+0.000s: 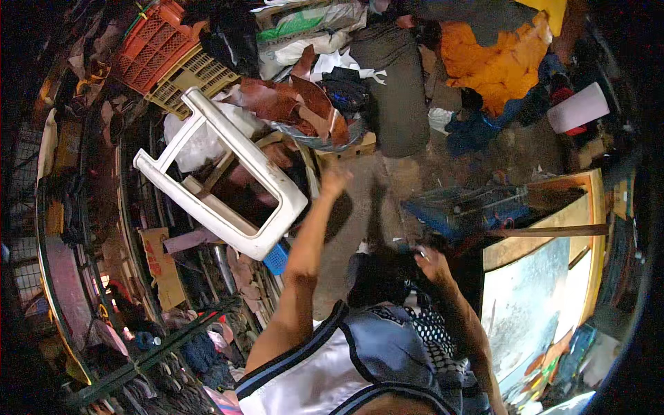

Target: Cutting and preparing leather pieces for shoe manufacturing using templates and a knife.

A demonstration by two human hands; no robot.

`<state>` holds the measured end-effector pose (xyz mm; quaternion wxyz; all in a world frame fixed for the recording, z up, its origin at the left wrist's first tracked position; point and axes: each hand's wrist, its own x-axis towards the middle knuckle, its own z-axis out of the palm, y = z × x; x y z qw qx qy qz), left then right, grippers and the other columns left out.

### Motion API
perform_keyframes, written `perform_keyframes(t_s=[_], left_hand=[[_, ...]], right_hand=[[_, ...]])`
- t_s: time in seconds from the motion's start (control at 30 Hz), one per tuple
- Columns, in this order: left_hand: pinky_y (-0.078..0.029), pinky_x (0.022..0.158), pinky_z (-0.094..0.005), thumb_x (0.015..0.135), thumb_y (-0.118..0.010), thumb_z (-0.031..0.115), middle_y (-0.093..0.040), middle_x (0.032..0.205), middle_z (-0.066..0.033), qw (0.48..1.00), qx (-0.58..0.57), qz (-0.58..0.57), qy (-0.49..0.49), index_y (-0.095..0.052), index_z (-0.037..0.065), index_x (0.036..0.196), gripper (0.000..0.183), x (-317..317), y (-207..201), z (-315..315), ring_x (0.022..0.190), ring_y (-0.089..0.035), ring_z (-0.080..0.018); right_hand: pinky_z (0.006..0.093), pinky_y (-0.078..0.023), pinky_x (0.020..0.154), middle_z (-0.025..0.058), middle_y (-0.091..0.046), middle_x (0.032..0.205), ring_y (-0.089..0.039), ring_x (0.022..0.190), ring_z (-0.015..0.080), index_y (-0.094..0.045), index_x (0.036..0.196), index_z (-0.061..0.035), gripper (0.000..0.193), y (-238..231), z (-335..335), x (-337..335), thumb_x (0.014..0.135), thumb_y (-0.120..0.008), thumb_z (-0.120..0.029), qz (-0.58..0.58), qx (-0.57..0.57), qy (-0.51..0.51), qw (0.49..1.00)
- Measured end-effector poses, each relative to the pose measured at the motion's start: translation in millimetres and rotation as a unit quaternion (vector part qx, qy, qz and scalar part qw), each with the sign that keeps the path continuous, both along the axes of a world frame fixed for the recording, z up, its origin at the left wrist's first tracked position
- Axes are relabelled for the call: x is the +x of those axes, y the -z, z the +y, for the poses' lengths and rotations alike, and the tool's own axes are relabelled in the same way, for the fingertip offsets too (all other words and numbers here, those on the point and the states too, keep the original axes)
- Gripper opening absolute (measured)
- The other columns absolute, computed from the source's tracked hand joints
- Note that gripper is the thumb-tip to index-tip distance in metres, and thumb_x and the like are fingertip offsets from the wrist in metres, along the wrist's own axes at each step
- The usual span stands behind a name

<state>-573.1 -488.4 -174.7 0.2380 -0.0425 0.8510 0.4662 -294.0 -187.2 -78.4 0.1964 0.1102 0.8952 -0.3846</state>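
Overturned white plastic chair (228, 181) lying left of centre, against heap of brown leather scraps (297, 104). Left hand (335, 181) reaching far toward chair's leg, arm extending straight, fingers loosely curled, gripping nothing. Step seeming reach-in; next calling for firm grasp. Right hand (432, 261) hanging near, elbow bending, beside blue crate (460, 211); finger state unclear.

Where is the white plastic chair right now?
In the head view, the white plastic chair lies tipped at upper left, just left of the raised left hand, below the stacked crates.
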Motion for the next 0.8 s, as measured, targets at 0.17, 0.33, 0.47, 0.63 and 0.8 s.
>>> perform_keyframes(t_s=[0.17,0.33,0.47,0.63,0.8], left_hand=[[-0.047,0.094,-0.0421,0.083,-0.07,0.033,-0.053,0.132,-0.0256,0.975,0.071,-0.059,0.2,-0.027,0.001,0.148,0.084,160.0,43.0,80.9,0.113,-0.059,-0.0346],[-0.048,0.094,-0.0425,0.085,-0.069,0.032,-0.056,0.13,-0.0222,0.908,0.118,-0.043,0.399,-0.038,0.0,0.143,0.072,240.8,67.9,123.8,0.11,-0.061,-0.0303],[-0.049,0.091,-0.0345,0.088,-0.067,0.023,-0.064,0.12,-0.0175,0.883,0.115,-0.119,0.439,-0.048,-0.003,0.134,0.056,213.9,42.6,112.2,0.108,-0.062,-0.0225],[-0.045,0.096,-0.0309,0.092,-0.064,0.027,-0.064,0.12,-0.0174,0.869,0.01,-0.113,0.481,-0.043,-0.002,0.139,0.059,160.2,-6.6,108.8,0.11,-0.06,-0.021],[-0.047,0.086,-0.0321,0.091,-0.067,0.028,-0.061,0.121,-0.0163,0.827,-0.085,-0.172,0.528,-0.036,0.0,0.144,0.068,113.7,-5.6,117.5,0.106,-0.058,-0.0212]], right_hand=[[0.0291,-0.043,0.058,0.0005,-0.06,0.08,-0.051,0.069,0.0087,-0.065,0.103,-0.0013,0.034,72.4,81.8,140.9,0.09,-0.064,-0.033,-0.084,-0.099,0.185,0.974],[0.0321,-0.045,0.062,0.0051,-0.061,0.081,-0.053,0.072,0.0131,-0.062,0.1,0.0024,0.045,16.8,50.9,159.2,0.088,-0.064,-0.041,-0.082,-0.034,0.332,0.939],[0.0447,-0.051,0.078,0.0256,-0.066,0.102,-0.066,0.093,0.038,-0.056,0.118,-0.0008,0.043,22.9,26.7,183.5,0.09,-0.06,-0.034,-0.002,0.009,0.35,0.937],[0.0393,-0.051,0.071,0.011,-0.064,0.084,-0.061,0.079,0.024,-0.057,0.118,-0.0043,0.034,-70.1,11.0,221.4,0.092,-0.056,-0.025,0.03,-0.111,0.53,0.84],[0.0401,-0.051,0.082,0.0188,-0.068,0.1,-0.065,0.093,0.0299,-0.058,0.125,-0.004,0.043,-92.1,34.6,325.9,0.087,-0.06,-0.023,0.117,0.088,0.663,0.734]])
